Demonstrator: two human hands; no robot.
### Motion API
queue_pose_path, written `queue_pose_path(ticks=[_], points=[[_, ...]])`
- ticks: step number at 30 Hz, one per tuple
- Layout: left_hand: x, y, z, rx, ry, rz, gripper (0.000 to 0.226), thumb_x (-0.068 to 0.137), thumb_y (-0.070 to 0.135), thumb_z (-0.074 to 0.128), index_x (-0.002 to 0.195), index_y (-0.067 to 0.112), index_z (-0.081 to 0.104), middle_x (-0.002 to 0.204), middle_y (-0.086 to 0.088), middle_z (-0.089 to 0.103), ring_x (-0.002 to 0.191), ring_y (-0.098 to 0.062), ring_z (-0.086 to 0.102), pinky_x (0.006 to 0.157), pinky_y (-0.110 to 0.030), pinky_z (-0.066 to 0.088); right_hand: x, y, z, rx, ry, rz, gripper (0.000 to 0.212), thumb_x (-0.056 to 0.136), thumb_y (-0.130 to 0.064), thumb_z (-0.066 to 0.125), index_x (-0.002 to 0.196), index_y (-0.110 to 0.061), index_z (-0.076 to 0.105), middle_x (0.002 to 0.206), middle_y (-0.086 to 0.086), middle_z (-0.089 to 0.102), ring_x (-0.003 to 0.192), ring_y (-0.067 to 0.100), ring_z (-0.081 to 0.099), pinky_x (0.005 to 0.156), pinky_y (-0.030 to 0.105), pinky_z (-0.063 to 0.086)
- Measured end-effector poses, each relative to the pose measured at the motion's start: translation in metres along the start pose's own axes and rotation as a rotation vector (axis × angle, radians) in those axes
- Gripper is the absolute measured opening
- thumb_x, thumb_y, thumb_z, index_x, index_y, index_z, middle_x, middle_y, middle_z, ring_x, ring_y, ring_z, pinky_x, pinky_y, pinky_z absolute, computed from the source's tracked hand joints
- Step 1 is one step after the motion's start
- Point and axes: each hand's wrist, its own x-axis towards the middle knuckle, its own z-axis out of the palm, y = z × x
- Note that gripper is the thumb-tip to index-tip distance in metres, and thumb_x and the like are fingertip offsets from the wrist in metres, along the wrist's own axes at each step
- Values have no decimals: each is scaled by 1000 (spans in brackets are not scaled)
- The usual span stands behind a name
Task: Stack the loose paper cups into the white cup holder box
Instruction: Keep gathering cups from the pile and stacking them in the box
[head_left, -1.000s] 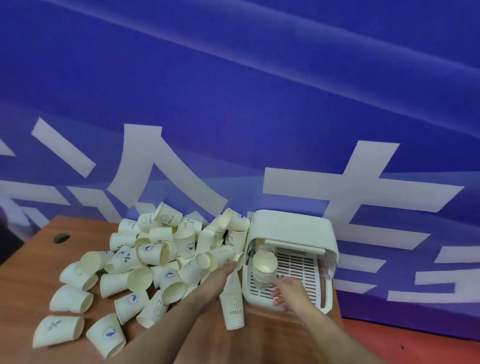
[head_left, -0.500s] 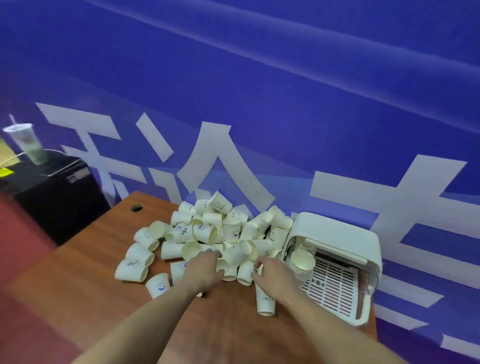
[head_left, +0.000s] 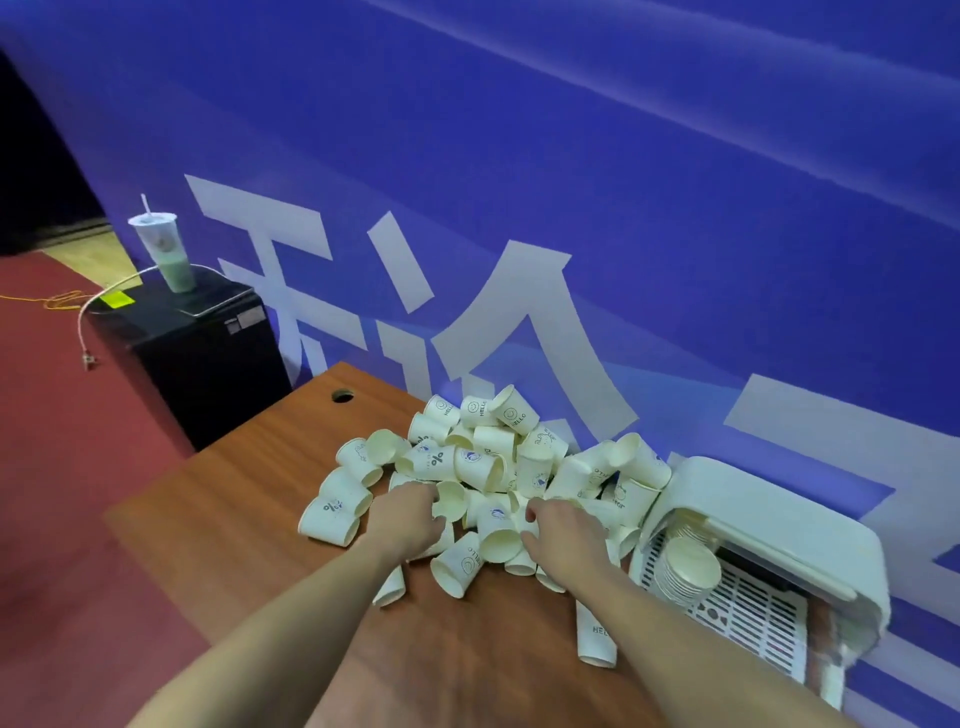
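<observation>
A heap of loose white paper cups (head_left: 488, 462) lies on the wooden table (head_left: 249, 509) against the blue wall. My left hand (head_left: 405, 519) is at the heap's near left side, fingers curled around the rim of one cup (head_left: 450, 500). Beside it, my right hand (head_left: 563, 535) rests palm-down on cups at the heap's near right, with its fingertips hidden. A short nested stack of cups (head_left: 595, 636) lies on its side on the table under my right forearm. The white cup holder box (head_left: 769, 514) stands open at the right, with a nested stack of cups (head_left: 685, 569) on its slotted tray.
A black cabinet (head_left: 208, 364) left of the table carries a plastic drink cup with a straw (head_left: 163, 252) and a white cable. A round cable hole (head_left: 341, 396) is in the table's far left corner. Red floor lies to the left. The blue banner wall is close behind.
My right hand has let go of the nested stack, which now lies on the table, and has moved up into the heap. My left hand has closed on a cup. The view swung left.
</observation>
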Motion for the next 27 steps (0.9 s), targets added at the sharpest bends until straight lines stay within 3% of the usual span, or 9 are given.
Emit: queue_pose_path(ticks=[8,13,17,19,21,22,24,27], points=[[53,-30,29,-11,-81,-56,28,87,33,51,108,20,64,103,2,65,93,-20,61,73,-31,49,35,-12,36,-128,-117,-24,11,89,-16,47,95,-15,57,93,3,62,87,26,61,60,32,33],[86,-46,49,18,-119,-79,19,89,32,50,85,17,60,85,1,61,78,-19,60,56,-28,36,62,-10,59,-150,-183,-26,6,88,-13,48,87,-17,44,75,-2,35,87,25,58,55,32,27],[108,-54,64,55,-145,-78,22,91,34,49,77,17,50,78,0,53,70,-20,52,58,-29,38,79,-5,77,-212,-253,-32,11,90,-11,49,98,-14,55,89,4,50,90,25,58,61,32,31],[118,-55,71,63,-158,-57,26,91,34,49,71,18,45,75,1,50,69,-20,51,57,-28,38,83,-2,85,-220,-207,-45,6,81,-11,63,85,-13,60,82,3,55,75,25,59,50,29,24],[126,-54,76,68,-180,-37,30,91,35,49,67,19,41,72,2,47,71,-20,52,59,-28,38,85,0,91,-210,-240,-11,31,52,-8,81,57,-16,51,55,-2,39,45,20,43,44,23,4],[131,-54,80,69,-194,-29,31,91,35,49,67,19,40,72,2,46,71,-20,52,60,-28,37,88,5,97,-209,-215,5,43,44,-7,83,50,-19,42,50,-5,27,40,19,33,46,22,-1],[136,-51,82,86,-201,-12,27,92,34,48,71,18,45,77,0,49,74,-21,53,62,-29,37,87,12,106,-200,-161,-3,58,36,-4,83,49,-21,29,51,-6,13,41,16,21,47,22,-5],[143,-46,85,142,-229,16,16,93,26,47,93,16,59,95,-4,60,88,-24,61,66,-29,38,87,16,106,-167,-89,-29,67,24,-4,83,47,-22,23,47,-7,17,41,13,14,49,18,-7]])
